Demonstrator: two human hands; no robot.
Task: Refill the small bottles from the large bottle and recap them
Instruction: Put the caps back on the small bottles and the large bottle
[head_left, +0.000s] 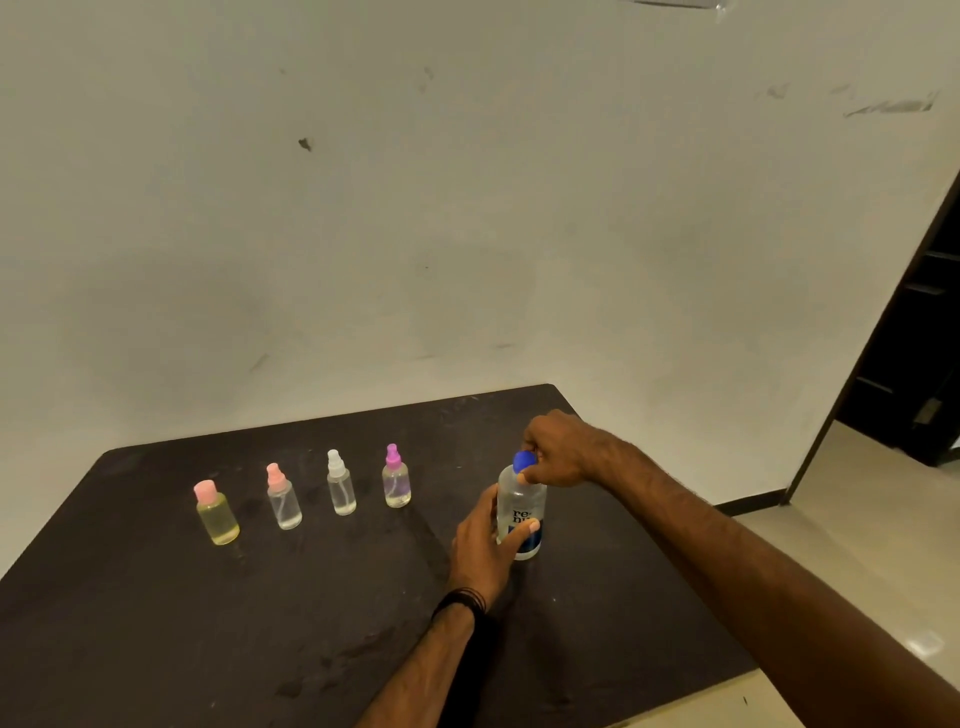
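Note:
The large clear bottle (524, 501) with a blue label stands upright on the dark table (260, 613), right of centre. My left hand (485, 543) wraps around its body. My right hand (558, 452) pinches its blue cap (523, 460) from above. To the left stands a row of small capped bottles: a yellow one with a pink cap (217, 514), a clear one with a pink sprayer (283, 498), a clear one with a white sprayer (341, 484), and a clear one with a purple sprayer (396, 478).
A pale scuffed wall (467, 208) rises right behind the table. The table's right edge drops to a tiled floor (831, 545). A dark doorway (914, 338) opens at the far right.

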